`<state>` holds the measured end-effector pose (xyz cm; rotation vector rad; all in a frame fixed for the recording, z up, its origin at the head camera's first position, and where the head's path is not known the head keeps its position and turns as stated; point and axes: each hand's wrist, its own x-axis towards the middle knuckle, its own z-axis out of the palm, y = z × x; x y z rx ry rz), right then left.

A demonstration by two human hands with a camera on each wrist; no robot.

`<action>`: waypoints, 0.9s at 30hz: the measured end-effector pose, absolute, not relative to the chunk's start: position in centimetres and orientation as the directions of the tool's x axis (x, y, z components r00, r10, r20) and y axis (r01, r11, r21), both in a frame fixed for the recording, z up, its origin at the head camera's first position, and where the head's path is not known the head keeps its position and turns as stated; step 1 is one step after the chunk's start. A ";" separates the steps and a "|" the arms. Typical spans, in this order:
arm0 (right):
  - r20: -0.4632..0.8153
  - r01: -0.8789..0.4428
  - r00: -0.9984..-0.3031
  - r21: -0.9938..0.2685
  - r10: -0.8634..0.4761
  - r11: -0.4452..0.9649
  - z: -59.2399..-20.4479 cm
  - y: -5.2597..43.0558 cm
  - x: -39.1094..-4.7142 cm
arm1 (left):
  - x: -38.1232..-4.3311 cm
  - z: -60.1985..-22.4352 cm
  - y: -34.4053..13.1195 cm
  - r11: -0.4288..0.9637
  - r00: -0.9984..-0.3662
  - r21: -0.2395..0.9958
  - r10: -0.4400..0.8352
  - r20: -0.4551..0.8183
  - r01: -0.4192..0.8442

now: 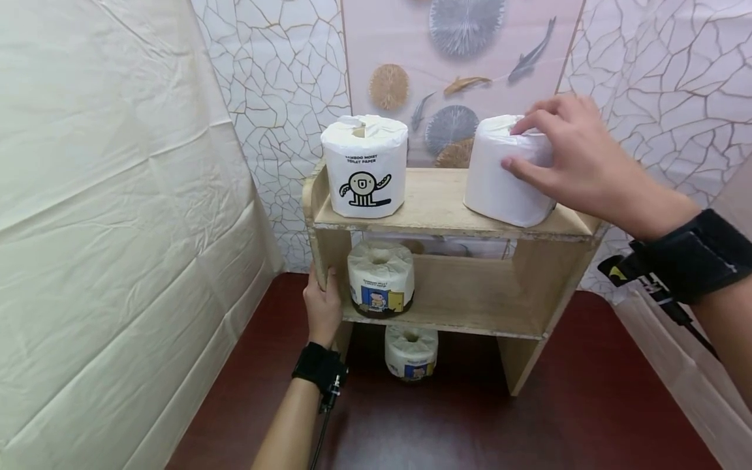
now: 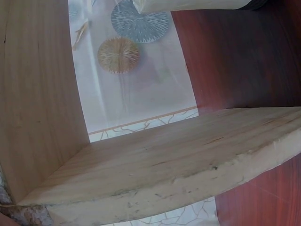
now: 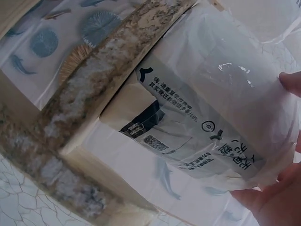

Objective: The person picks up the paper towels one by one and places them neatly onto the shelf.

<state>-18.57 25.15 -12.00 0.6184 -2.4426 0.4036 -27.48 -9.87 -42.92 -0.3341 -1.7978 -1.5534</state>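
My right hand [image 1: 578, 153] grips a white wrapped toilet paper roll [image 1: 499, 179] at the right end of the top board, thumb on its front side and fingers at its top. In the right wrist view, printed lettering shows on the wrapper of this roll [image 3: 197, 89], which is close to the board's front edge. Lower down, my left hand [image 1: 323, 307] holds the left side panel of the wooden shelf [image 1: 431, 196], its fingers partly hidden by the panel. On the top board's left end stands another toilet paper roll [image 1: 365, 166] with a cartoon figure.
On the middle board, at the left, sits a toilet paper roll [image 1: 380, 281] with a coloured label. Below it, another roll [image 1: 411, 352] stands on the dark red table [image 1: 435, 431]. Pale cloth [image 1: 117, 228] hangs at the left; a patterned backdrop [image 1: 282, 85] is behind the shelf.
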 end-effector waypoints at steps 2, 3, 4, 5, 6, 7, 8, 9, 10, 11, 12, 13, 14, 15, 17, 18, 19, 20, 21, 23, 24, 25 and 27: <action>0.607 -0.499 -0.722 -0.124 -0.332 0.858 -11.9 25.0 -18.4 | -27.5 -42.9 -9.9 0.233 -0.710 0.756 -0.260 0.654 0.612; 0.606 -0.490 -0.724 -0.118 -0.328 0.864 -11.9 24.9 -18.4 | -27.5 -42.9 -9.9 0.229 -0.712 0.758 -0.261 0.652 0.611; 0.606 -0.480 -0.727 -0.115 -0.322 0.869 -11.9 24.8 -18.3 | -27.4 -42.9 -10.0 0.228 -0.712 0.759 -0.264 0.651 0.609; 0.604 -0.469 -0.733 -0.117 -0.312 0.875 -11.9 24.6 -18.3 | -27.4 -43.0 -10.0 0.226 -0.712 0.760 -0.266 0.650 0.609; 0.602 -0.460 -0.737 -0.115 -0.307 0.880 -11.9 24.6 -18.2 | -27.4 -43.1 -10.0 0.229 -0.712 0.761 -0.268 0.649 0.607; 0.602 -0.451 -0.740 -0.112 -0.301 0.885 -11.8 24.5 -18.2 | -27.4 -43.1 -10.0 0.229 -0.712 0.761 -0.268 0.649 0.607; 0.601 -0.443 -0.742 -0.109 -0.296 0.890 -11.7 24.4 -18.2 | -27.4 -43.1 -10.0 0.231 -0.712 0.761 -0.271 0.648 0.606; 0.602 -0.439 -0.743 -0.107 -0.293 0.892 -11.6 24.3 -18.1 | -27.4 -43.1 -10.0 0.230 -0.712 0.761 -0.268 0.649 0.607; 0.601 -0.436 -0.743 -0.104 -0.293 0.894 -11.4 24.2 -18.1 | -27.5 -43.1 -10.0 0.233 -0.712 0.760 -0.267 0.649 0.606; 0.598 -0.434 -0.745 -0.099 -0.295 0.895 -11.3 24.0 -18.1 | -27.5 -43.0 -9.9 0.233 -0.712 0.760 -0.267 0.650 0.607; 0.593 -0.430 -0.748 -0.091 -0.299 0.898 -11.1 23.9 -18.1 | -27.6 -42.9 -9.9 0.236 -0.711 0.760 -0.268 0.650 0.605; 0.586 -0.428 -0.751 -0.082 -0.304 0.900 -10.8 23.7 -18.2 | -27.6 -42.8 -9.9 0.237 -0.710 0.760 -0.271 0.650 0.605; 0.577 -0.426 -0.755 -0.073 -0.310 0.902 -10.6 23.5 -18.2 | -27.7 -42.7 -9.8 0.238 -0.709 0.760 -0.275 0.650 0.605; 0.568 -0.425 -0.760 -0.066 -0.316 0.903 -10.4 23.2 -18.2 | -27.6 -42.5 -9.8 0.239 -0.708 0.760 -0.277 0.650 0.604; 0.542 -0.411 -0.778 -0.056 -0.318 0.910 -10.0 22.7 -18.4 | -27.3 -42.0 -9.7 0.236 -0.709 0.763 -0.283 0.646 0.602; 0.530 -0.402 -0.788 -0.056 -0.314 0.914 -9.9 22.5 -18.4 | -26.9 -41.6 -9.6 0.235 -0.709 0.763 -0.282 0.646 0.602; 0.523 -0.394 -0.795 -0.058 -0.308 0.917 -9.8 22.2 -18.5 | -26.5 -41.3 -9.5 0.229 -0.711 0.765 -0.282 0.644 0.602; 0.516 -0.385 -0.802 -0.062 -0.301 0.921 -9.8 22.0 -18.5 | -26.2 -41.0 -9.5 0.224 -0.716 0.769 -0.281 0.639 0.599; 0.508 -0.374 -0.811 -0.071 -0.289 0.925 -9.7 21.7 -18.6 | -25.8 -40.7 -9.4 0.220 -0.721 0.772 -0.276 0.636 0.596; 0.490 -0.345 -0.832 -0.088 -0.261 0.934 -9.7 21.3 -18.6 | -25.1 -40.2 -9.3 0.217 -0.726 0.775 -0.271 0.632 0.594; 0.483 -0.329 -0.840 -0.095 -0.245 0.940 -9.7 21.1 -18.6 | -24.9 -40.1 -9.2 0.217 -0.726 0.774 -0.269 0.633 0.594; 0.479 -0.314 -0.846 -0.097 -0.232 0.944 -9.7 21.0 -18.5 | -24.9 -40.1 -9.2 0.217 -0.727 0.776 -0.270 0.631 0.593; 0.482 -0.284 -0.851 -0.090 -0.208 0.955 -9.6 20.6 -18.6 | -24.8 -40.1 -9.1 0.223 -0.722 0.772 -0.271 0.636 0.595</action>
